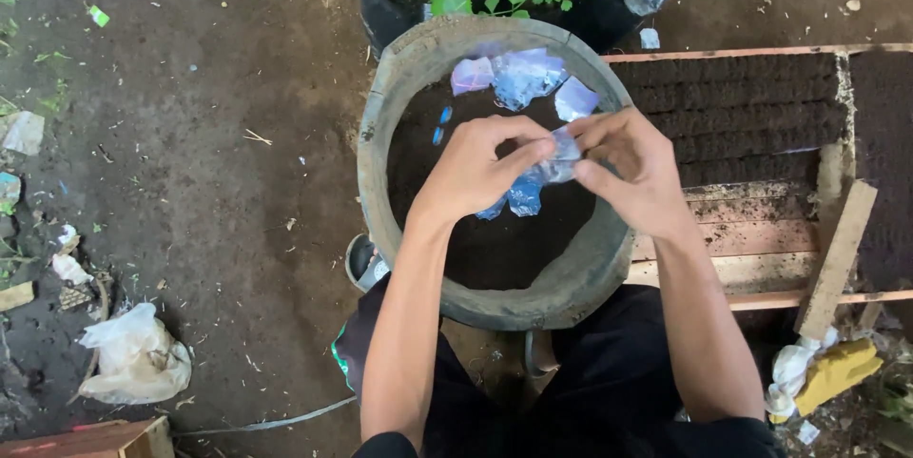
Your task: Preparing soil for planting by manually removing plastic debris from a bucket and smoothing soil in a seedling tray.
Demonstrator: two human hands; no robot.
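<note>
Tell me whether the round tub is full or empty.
Partly full: dark soil covers the round tub's bottom below the rim, with plastic scraps on top.

Both forearms extended fwd from bottom of frame, bare, converging toward centre. Left hand was palm-down, wrist slightly flexed, thumb and index pinched together at the tips. Right hand mirrored it, fingers curled inward, thumb opposed to index. Fingertips of both hands met at approx. midline; exact finger contact was partly hidden, probably touching.
</note>
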